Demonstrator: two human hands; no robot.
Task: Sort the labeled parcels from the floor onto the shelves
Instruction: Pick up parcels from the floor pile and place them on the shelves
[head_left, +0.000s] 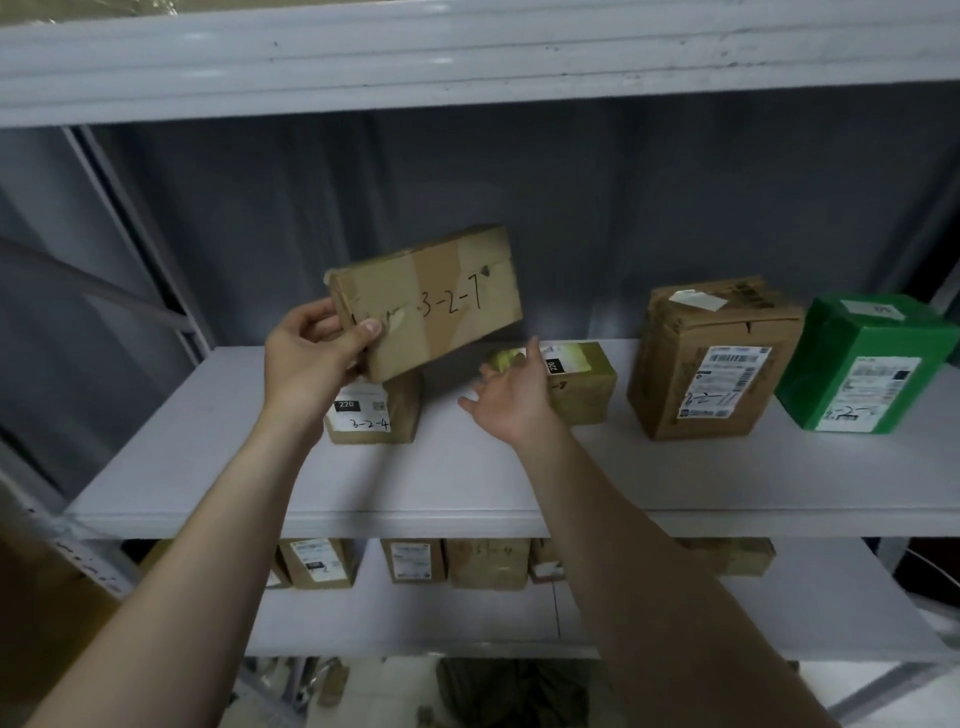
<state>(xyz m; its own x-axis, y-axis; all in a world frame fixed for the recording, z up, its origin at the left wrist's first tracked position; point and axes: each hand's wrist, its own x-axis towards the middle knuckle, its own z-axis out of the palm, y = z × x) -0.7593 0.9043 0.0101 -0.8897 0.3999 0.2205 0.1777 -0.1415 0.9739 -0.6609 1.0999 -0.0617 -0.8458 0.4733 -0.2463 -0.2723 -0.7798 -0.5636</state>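
One parcel (426, 301) marked 3-2-7 hangs above the 3-2-4 box (374, 410), pinched by the left hand (306, 353); the right hand (511, 395), fingers spread and empty, should steady its landing beside that box.

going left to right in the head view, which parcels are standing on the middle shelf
small brown box marked 3-2-4 → low yellowish box with a 220 label → tall brown carton → green-wrapped parcel. The box marked 3-2-7, held above the first, is left out.

I record four parcels in a row on the middle shelf (467, 467), left to right: parcel 3-2-4 (374, 410), second parcel (582, 387), third parcel (711, 364), fourth parcel (867, 364). Parcel 3-2-7 (431, 301) is above parcel 3-2-4.
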